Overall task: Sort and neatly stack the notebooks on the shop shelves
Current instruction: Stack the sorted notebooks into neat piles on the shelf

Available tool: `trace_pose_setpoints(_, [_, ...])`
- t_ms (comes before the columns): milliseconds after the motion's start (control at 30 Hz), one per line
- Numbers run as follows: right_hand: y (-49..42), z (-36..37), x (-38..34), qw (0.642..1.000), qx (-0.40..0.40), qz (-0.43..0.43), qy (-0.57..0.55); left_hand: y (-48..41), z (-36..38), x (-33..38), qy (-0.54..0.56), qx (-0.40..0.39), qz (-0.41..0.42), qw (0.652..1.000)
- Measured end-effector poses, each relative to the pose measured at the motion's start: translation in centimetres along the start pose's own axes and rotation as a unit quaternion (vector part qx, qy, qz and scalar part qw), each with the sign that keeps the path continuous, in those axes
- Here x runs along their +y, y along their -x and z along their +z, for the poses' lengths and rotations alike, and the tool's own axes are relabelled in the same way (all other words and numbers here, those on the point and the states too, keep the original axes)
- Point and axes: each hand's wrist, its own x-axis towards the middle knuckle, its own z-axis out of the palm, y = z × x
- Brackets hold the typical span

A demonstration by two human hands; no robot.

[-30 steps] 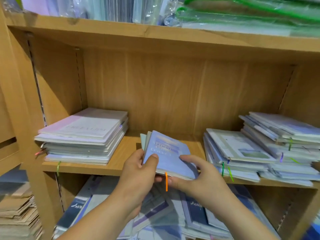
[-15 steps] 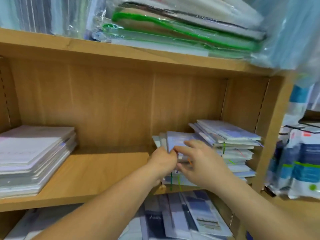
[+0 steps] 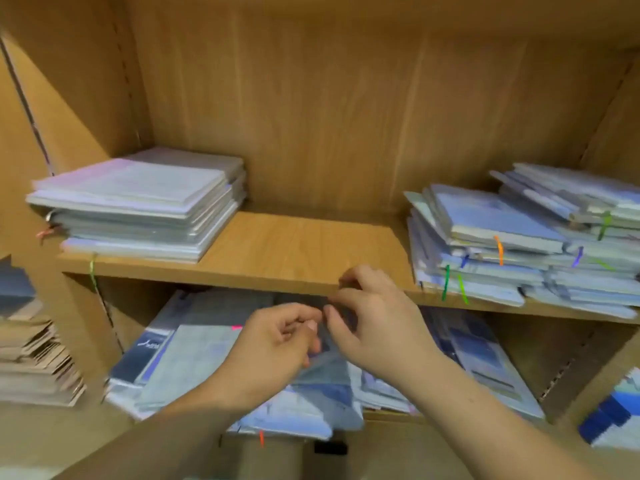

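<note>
Having left the notebooks [image 3: 498, 221] atop the shelf's [image 3: 298, 251] right-end stack [image 3: 485, 275], the left hand [image 3: 277, 341] and right hand [image 3: 377, 323] hover empty, loosely curled, by its front edge. The lower pile [image 3: 221, 372] probably comes next.

Shelf board [image 3: 301, 251]: bare strip in the middle, open to the back panel. Left notebook stack [image 3: 138, 202] and two right stacks [image 3: 485, 244] wall it in on both sides.
</note>
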Motion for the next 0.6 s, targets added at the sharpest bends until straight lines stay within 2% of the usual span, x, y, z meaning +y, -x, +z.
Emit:
trace_pose_setpoints(100, [0.0, 5.1, -2.3, 0.999, 0.035, 0.0, 0.024, 2.8, -3.1, -6.4, -0.047, 0.014, -0.128, 0.991])
trace_pose_setpoints(200, [0.3, 10.0, -5.1, 0.993, 0.082, -0.082, -0.022, 4.6, -6.3, -10.8, -0.154, -0.026, -0.107, 0.982])
trace_pose_setpoints(267, [0.3, 12.9, -6.9, 0.991, 0.086, -0.091, -0.037, 5.4, -8.1, -12.5, -0.197, -0.047, -0.107, 0.973])
trace_pose_setpoints(333, [0.0, 15.0, -7.8, 0.994, 0.093, -0.055, -0.023, 5.5, -9.7, -13.3, -0.191, -0.024, -0.139, 0.971])
trace_pose_setpoints(400, [-0.5, 16.5, -8.4, 0.994, 0.098, -0.039, -0.033, 4.3, -11.6, -14.1, -0.237, 0.057, -0.136, 0.96])
trace_pose_setpoints(467, [-0.3, 17.9, -9.2, 0.995, 0.068, -0.062, -0.043, 2.8, -13.8, -14.9, -0.289, 0.117, -0.147, 0.939])
trace_pose_setpoints(500, [0.0, 18.6, -9.6, 0.995, 0.035, -0.08, -0.052, 2.0, -14.7, -15.5, -0.326, 0.111, -0.172, 0.923])
trace_pose_setpoints(567, [0.6, 19.8, -10.1, 0.991, -0.061, -0.099, -0.068, 1.3, -15.8, -16.8, -0.405, 0.047, -0.25, 0.878])
trace_pose_setpoints(600, [0.7, 20.2, -10.0, 0.988, -0.107, -0.083, -0.074, 1.2, -15.9, -17.3, -0.404, 0.027, -0.281, 0.87])
